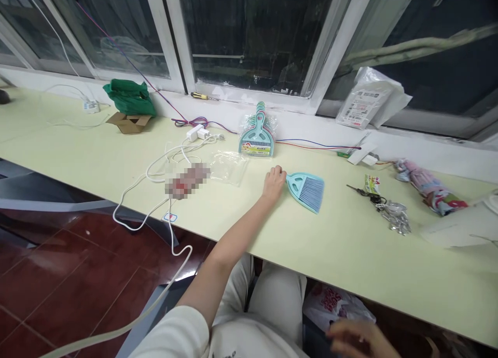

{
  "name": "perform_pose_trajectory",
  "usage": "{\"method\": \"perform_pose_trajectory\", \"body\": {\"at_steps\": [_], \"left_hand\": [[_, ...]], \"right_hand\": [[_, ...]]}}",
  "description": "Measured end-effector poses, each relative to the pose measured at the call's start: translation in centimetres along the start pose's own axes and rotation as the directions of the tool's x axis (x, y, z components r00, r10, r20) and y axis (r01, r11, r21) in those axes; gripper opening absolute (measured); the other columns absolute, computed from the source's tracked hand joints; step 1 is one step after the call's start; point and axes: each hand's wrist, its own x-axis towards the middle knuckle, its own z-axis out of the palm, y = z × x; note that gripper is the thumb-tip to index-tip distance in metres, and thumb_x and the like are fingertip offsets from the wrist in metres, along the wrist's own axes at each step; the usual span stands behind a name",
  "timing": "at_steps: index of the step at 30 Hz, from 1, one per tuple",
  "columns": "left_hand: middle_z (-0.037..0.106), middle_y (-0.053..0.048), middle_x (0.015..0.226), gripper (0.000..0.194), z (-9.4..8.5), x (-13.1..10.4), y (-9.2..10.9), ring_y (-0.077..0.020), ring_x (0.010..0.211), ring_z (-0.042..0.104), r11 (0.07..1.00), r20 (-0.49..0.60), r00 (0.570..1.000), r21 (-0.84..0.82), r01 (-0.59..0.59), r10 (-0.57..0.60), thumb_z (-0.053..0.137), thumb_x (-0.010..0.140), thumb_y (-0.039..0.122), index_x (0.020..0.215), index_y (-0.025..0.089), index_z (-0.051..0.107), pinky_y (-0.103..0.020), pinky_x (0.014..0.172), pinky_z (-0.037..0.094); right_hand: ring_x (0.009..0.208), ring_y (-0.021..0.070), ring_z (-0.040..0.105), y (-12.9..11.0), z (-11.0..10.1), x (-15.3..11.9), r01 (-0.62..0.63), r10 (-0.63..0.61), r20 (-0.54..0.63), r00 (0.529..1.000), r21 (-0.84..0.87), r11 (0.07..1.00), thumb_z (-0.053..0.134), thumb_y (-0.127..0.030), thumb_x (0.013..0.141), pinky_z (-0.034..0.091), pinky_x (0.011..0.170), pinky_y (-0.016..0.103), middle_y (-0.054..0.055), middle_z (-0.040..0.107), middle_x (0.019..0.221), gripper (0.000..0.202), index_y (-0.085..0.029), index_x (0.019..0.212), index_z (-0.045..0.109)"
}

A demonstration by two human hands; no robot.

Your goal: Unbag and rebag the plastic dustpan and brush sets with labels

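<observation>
My left hand (274, 181) is closed round the handle of a light-blue mini dustpan and brush set (307, 192) lying on the table. Its grey-blue bristles face right. Behind it, a stack of similar dustpan sets (257, 137) in clear wrapping leans against the wall below the window. A clear plastic bag (229, 167) lies flat to the left of my left hand. At the bottom edge, below the table, my right hand (361, 340) is blurred and partly cut off; its fingers look loosely apart, with nothing visible in them.
White cables and a power strip (196, 133) spread across the left, beside a pixelated item (187, 181). Farther left are a green bag (130, 97) and a small cardboard box (129, 123). Keys (392, 212), a folded umbrella (430, 187) and a white container (465, 225) stand or lie rightward.
</observation>
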Motion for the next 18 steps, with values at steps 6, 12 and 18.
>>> {"method": "perform_pose_trajectory", "body": {"at_steps": [6,12,18], "left_hand": [[0.057,-0.016,0.102,0.039,-1.0,-0.1,-0.4,-0.0294,0.103,0.048,0.983,0.004,0.984,-0.057,0.177,-0.177,0.038,0.095,0.043,0.107,0.014,0.062,-0.043,0.086,0.037],[0.058,-0.017,0.12,0.048,1.4,-0.9,0.6,-0.0296,0.116,0.046,0.984,0.121,0.988,-0.143,0.108,-0.091,0.039,0.092,0.053,0.105,0.015,0.066,-0.045,0.096,0.036],[0.054,-0.013,0.133,0.047,3.5,0.3,0.1,-0.0244,0.123,0.048,0.76,0.19,0.98,-0.628,0.171,-0.064,0.05,0.089,0.043,0.128,0.017,0.05,-0.04,0.103,0.036]], "right_hand": [[0.106,0.0295,0.062,0.9,-10.5,8.2,-0.113,-0.099,-0.754,0.65,-0.224,0.968,0.049,-0.058,0.084,0.054,0.084,0.046,0.006,0.068,0.113,0.03,-0.04,0.1,0.065],[0.145,0.0347,0.016,1.4,-15.0,22.9,-0.297,-0.128,-0.688,0.714,-0.463,0.835,0.035,-0.059,0.091,0.02,0.11,0.065,0.013,0.027,0.156,0.068,-0.021,0.148,0.029],[0.142,0.026,0.028,2.1,-13.6,28.9,-0.101,-0.185,-0.676,0.713,-0.361,0.927,0.022,-0.053,0.096,0.021,0.113,0.056,0.009,0.037,0.151,0.056,-0.025,0.136,0.049]]}}
